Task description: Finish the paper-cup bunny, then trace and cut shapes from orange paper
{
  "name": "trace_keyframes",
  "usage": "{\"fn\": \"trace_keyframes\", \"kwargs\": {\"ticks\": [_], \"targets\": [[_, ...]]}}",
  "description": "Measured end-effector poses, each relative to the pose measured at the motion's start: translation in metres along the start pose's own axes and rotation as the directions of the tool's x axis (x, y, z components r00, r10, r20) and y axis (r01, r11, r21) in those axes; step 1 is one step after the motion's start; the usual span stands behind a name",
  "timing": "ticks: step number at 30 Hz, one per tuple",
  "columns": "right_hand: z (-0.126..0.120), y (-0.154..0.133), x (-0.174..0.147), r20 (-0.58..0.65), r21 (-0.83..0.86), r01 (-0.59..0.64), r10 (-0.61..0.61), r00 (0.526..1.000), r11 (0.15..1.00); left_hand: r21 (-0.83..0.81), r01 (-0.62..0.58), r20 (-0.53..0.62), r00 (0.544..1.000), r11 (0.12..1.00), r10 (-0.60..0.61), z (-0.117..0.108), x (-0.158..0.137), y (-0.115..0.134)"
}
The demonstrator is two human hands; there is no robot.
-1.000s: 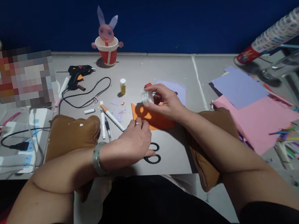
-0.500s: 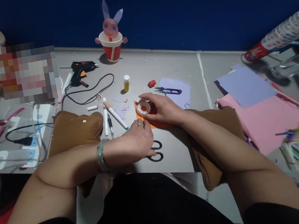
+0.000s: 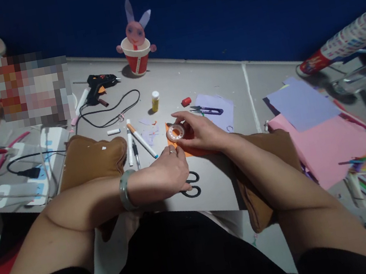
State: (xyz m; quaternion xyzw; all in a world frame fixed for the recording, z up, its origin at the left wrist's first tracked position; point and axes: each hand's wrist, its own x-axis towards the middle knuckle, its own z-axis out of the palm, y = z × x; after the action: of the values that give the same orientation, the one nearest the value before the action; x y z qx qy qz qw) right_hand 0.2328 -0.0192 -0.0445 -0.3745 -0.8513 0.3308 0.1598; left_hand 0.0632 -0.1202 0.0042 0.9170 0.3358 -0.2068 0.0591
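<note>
Clerk: Condition of surface and room?

Inspector: Pale table (image 3: 214, 183), littered with small paper scraps; a dark blue wall (image 3: 218, 12) rises behind it. Positions are taken from the tape roll (image 3: 171, 135), which is over the orange sheet (image 3: 189, 153); contact between the two cannot be told.

Clerk: The hands?

Inspector: Right hand (image 3: 201, 131) holds the roll, thumb and fingers curved about its sides. Left hand (image 3: 169, 170) is just on the roll's near side, fingers bunched; whether they pinch anything cannot be told.

Clerk: Other items?

Inspector: Left of the roll, markers (image 3: 141, 139); farther left, a black glue gun (image 3: 98, 88) with looped cable. Beyond the roll, an upright yellow bottle (image 3: 155, 101) and, by the wall, a red cup (image 3: 138, 63) bearing a rabbit figure. Beyond and right, a red cap (image 3: 186, 102) and snips (image 3: 208, 110) partly over lilac paper (image 3: 225, 114). Well right, pink paper (image 3: 329, 142).

Clerk: Obstructions?

Inspector: Scissors (image 3: 200, 190) on the roll's near side show only black handles, the left hand covering the rest. The right hand hides part of the orange sheet. Brown cushions (image 3: 90, 160) flank the roll, beside the forearms.
</note>
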Motion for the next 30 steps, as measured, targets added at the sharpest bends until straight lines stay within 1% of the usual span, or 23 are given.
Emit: {"fn": "trace_keyframes", "kwargs": {"ticks": [5,10,17,23,27,30], "targets": [[-0.001,0.002,0.0,0.011,0.013,-0.006,0.006,1.0,1.0,0.015,0.001,-0.069,0.998,1.0,0.0,0.012,0.002,0.0],[-0.001,0.003,0.001,0.026,0.034,-0.018,0.017,1.0,0.999,0.037,-0.009,-0.062,0.998,0.999,0.012,0.012,0.001,0.0],[-0.001,0.003,0.0,0.015,0.039,-0.03,0.029,0.999,0.999,0.002,-0.006,-0.088,0.996,1.0,0.006,0.013,0.0,0.0],[-0.004,0.0,-0.001,0.027,0.035,-0.031,0.03,0.999,0.999,-0.016,0.001,-0.034,0.999,1.0,-0.002,0.009,0.002,0.0],[-0.012,0.003,-0.003,0.072,0.015,-0.033,0.032,0.997,0.999,-0.039,-0.014,-0.024,1.0,0.999,0.013,0.01,0.002,0.001],[-0.02,0.008,-0.007,0.091,-0.005,-0.022,0.023,0.996,1.0,-0.065,-0.025,0.011,1.0,0.998,0.026,0.003,0.001,0.003]]}}
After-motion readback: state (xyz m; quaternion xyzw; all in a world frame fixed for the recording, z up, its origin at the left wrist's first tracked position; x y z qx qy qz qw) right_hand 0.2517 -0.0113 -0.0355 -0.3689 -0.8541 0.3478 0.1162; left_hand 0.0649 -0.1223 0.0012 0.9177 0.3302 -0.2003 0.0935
